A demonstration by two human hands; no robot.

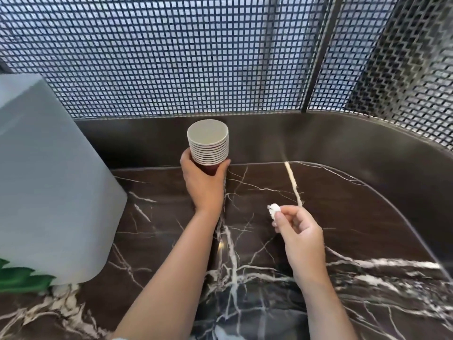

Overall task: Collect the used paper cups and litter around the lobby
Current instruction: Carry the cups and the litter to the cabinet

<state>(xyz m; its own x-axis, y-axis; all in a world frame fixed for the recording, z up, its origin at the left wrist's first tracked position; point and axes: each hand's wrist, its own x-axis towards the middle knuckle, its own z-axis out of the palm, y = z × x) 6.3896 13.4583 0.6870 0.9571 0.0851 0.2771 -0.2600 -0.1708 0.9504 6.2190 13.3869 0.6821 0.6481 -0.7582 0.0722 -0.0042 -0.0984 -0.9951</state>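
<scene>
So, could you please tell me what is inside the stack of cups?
The stack of paper cups, gripped by the left hand, shows only the top cup's pale, bare interior. The insides of those nested below are covered.

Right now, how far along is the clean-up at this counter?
Done: several paper cups are gathered and nested into one stack of cups, which the left hand grips. In hand: the right hand pinches a small crumpled paper scrap above the marble counter. Left: cups and scrap both need a bin, and none is in view. The rest of the lobby cannot be seen.
</scene>
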